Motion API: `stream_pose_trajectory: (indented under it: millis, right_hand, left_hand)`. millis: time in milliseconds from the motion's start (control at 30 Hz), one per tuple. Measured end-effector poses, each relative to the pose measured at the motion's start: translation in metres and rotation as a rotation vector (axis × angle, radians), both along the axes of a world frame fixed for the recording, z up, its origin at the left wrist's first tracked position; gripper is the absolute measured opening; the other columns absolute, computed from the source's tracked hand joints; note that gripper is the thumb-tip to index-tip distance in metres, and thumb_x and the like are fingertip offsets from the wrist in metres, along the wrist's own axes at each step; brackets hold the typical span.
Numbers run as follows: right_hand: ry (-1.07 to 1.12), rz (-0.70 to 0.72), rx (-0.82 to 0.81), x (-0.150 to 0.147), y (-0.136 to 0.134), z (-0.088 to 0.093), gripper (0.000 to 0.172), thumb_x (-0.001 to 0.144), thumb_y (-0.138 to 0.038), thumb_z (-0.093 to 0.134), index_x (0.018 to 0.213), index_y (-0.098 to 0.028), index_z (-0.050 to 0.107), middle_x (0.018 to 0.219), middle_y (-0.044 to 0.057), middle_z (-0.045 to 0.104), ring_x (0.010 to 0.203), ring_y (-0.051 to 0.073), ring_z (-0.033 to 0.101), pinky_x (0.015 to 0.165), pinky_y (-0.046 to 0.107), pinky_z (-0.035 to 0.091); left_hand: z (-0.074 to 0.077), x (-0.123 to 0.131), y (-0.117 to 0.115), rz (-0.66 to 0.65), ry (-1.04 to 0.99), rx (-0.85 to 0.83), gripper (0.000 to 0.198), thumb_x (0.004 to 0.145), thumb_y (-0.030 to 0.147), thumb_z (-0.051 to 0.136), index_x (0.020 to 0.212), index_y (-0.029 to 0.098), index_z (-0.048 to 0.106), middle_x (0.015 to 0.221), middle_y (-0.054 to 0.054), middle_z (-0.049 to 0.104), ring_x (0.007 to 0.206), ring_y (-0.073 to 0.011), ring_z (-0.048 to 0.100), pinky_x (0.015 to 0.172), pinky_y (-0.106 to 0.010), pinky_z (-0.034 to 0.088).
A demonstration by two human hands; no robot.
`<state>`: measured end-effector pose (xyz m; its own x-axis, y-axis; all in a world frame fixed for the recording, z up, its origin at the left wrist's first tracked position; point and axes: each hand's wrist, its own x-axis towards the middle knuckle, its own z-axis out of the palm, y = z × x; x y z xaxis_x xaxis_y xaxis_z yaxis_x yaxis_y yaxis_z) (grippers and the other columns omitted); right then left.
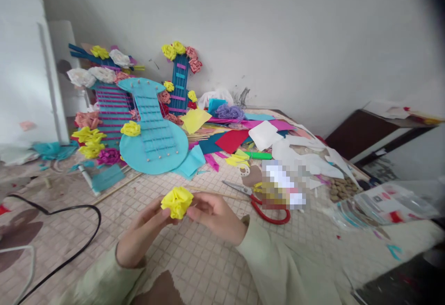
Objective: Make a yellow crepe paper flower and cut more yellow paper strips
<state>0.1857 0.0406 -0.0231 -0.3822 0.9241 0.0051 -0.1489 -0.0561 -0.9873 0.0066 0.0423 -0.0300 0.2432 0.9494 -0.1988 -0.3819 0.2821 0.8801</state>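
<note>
Head view: left hand and right hand both pinching yellow paper flower; red-handled scissors nearby.

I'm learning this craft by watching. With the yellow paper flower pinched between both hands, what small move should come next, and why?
Probably a small turn of the yellow paper flower in place, to check its petals. The left hand and right hand both pinch it from the sides, clear of the table, so neither is free for the red-handled scissors nearby.

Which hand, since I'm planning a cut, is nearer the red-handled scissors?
Right. The right hand is just left of the scissors; the left hand is farther left, beyond the yellow paper flower both hold.
</note>
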Motion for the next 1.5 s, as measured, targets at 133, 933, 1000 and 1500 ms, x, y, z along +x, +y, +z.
stream_pose_trajectory:
  millis: [133, 933, 1000, 1500]
  right_hand:
    - [0.031, -0.119, -0.089, -0.003, 0.001, -0.004, 0.031, 0.068, -0.037, 0.071, 0.088, -0.014, 0.064, 0.076, 0.002, 0.061, 0.066, 0.012, 0.056, 0.061, 0.025, 0.043]
    - [-0.267, -0.419, 1.003, 0.003, -0.017, -0.008, 0.036, 0.078, 0.0, 0.05, 0.101, -0.025, 0.059, 0.096, 0.006, 0.061, 0.087, 0.017, 0.059, 0.072, 0.031, 0.05]
    - [-0.235, -0.39, 0.944, 0.001, -0.018, -0.006, 0.029, 0.078, -0.002, 0.052, 0.095, -0.023, 0.061, 0.094, 0.006, 0.062, 0.086, 0.017, 0.059, 0.072, 0.031, 0.05]
    - [0.132, -0.211, -0.221, -0.01, -0.007, -0.008, 0.033, 0.055, -0.038, 0.079, 0.075, -0.015, 0.066, 0.063, -0.001, 0.062, 0.052, 0.008, 0.051, 0.053, 0.023, 0.04]
  left_hand:
    - [-0.003, 0.0, -0.003, -0.083, 0.162, 0.147, 0.017, 0.073, 0.032, 0.068, 0.089, 0.029, 0.07, 0.084, 0.0, 0.069, 0.074, -0.0146, 0.058, 0.065, -0.022, 0.049]
    - [0.015, 0.004, -0.021, 0.306, 0.503, 0.805, 0.039, 0.054, 0.006, 0.071, 0.086, 0.029, 0.074, 0.096, -0.008, 0.065, 0.093, -0.0281, 0.056, 0.086, -0.036, 0.042]
    - [0.016, 0.006, -0.025, 0.269, 0.494, 0.785, 0.027, 0.058, 0.009, 0.069, 0.079, 0.027, 0.075, 0.093, -0.009, 0.065, 0.092, -0.0278, 0.056, 0.086, -0.036, 0.041]
    - [0.01, 0.011, -0.015, 0.076, 0.133, -0.149, 0.03, 0.054, 0.035, 0.081, 0.078, 0.02, 0.072, 0.076, -0.003, 0.069, 0.071, -0.016, 0.059, 0.055, -0.022, 0.051]
